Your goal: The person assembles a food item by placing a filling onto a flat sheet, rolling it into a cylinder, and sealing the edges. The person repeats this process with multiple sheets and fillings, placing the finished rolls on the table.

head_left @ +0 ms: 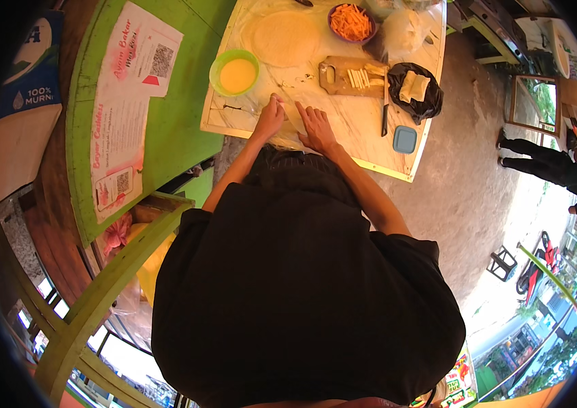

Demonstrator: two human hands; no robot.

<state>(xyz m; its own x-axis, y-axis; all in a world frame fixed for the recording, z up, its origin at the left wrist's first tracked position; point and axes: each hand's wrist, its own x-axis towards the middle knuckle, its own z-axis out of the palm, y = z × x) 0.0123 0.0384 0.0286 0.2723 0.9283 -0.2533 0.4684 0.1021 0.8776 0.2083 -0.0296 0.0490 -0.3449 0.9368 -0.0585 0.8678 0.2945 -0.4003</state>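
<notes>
left hand (269,120): fingers drawn together, pressed down on the near edge of a pale wrapper (287,122) on the board; whether anything is pinched cannot be told at this size.
right hand (315,127): fingers spread flat, laid on the same wrapper just right of the left hand; the two hands are close, not touching.
wrapper: pale sheet or roll, lying at the near edge of the marble-look board (363,129), mostly hidden under the hands; rolled or flat cannot be told.
step in hand: judged as rolling or folding a filled wrapper, both hands pressing it against the board.
next move, judged: even pressure from both hands is called for, so the roll is kept tight and the thin sheet is not torn; sealing would be served by the green bowl of yellow liquid (235,73), just left of the hands.
round sheet (282,37): a second pale disc, laid flat further up the board, untouched.
carrot bowl (350,22): purple, filled with orange shreds, at the far edge.
wooden board (350,75): pale sticks laid on it, knife (384,105) beside it, blade toward the person.
black bag (414,92): finished pale rolls held inside, right of the wooden board.
blue lid (405,139): small square, near the right corner.
</notes>
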